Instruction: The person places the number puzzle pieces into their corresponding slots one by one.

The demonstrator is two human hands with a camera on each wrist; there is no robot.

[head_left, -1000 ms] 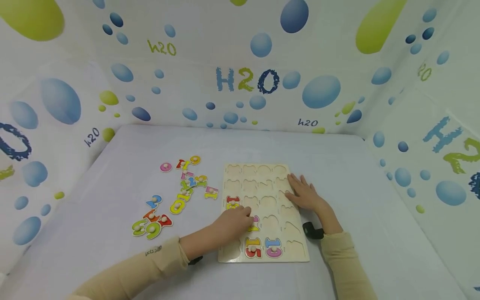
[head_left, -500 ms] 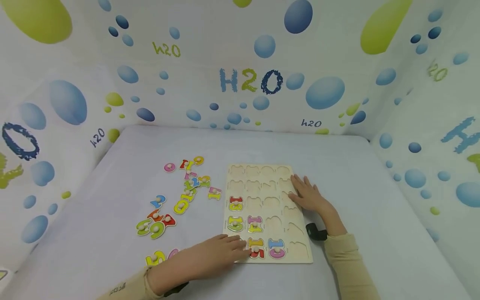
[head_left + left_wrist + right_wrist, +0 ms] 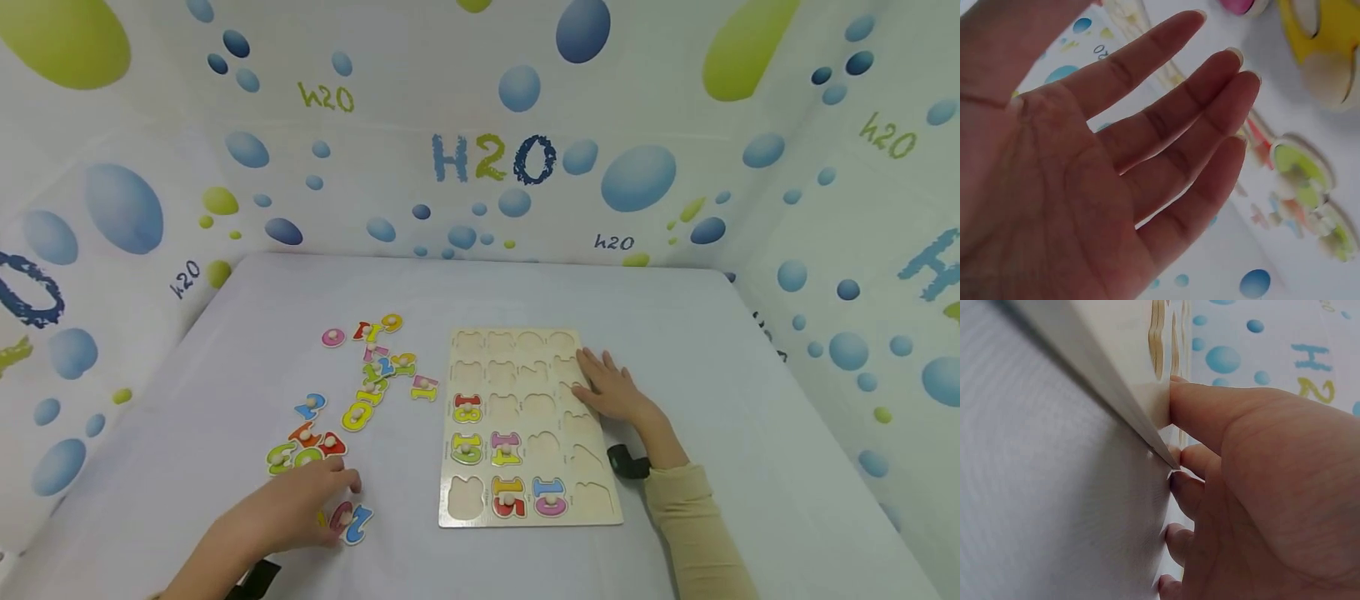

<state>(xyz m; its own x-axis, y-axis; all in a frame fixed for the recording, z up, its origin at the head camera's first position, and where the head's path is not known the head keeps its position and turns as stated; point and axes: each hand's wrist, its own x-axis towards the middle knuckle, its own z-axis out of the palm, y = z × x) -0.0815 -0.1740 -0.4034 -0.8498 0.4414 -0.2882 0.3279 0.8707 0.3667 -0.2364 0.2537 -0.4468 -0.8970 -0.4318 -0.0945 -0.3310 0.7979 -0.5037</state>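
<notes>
My left hand (image 3: 281,510) hovers low over loose number pieces at the front left. Its palm and fingers in the left wrist view (image 3: 1085,187) are extended, with nothing between them. Beside its fingertips lie a pink piece (image 3: 341,516) and a blue piece (image 3: 358,526); a yellow one is mostly covered by the hand. On the wooden puzzle board (image 3: 480,520), knobbed numbers 18 (image 3: 467,409), 19 (image 3: 467,450), 14 (image 3: 506,450), 15 (image 3: 509,498) and 10 (image 3: 551,497) sit in recesses. My right hand (image 3: 615,392) rests on the board's right edge, fingers spread.
Left of the board, a string of loose numbers runs down from an orange piece (image 3: 392,322) to a yellow zero (image 3: 357,416). Another cluster, with a red piece (image 3: 332,444) and a blue piece (image 3: 311,407), lies beyond my left hand. Printed sheets surround the white table (image 3: 675,308).
My left hand has left the board and moved left to the loose pieces at the front. The 19 it covered is now visible in its recess. The right hand has stayed put.
</notes>
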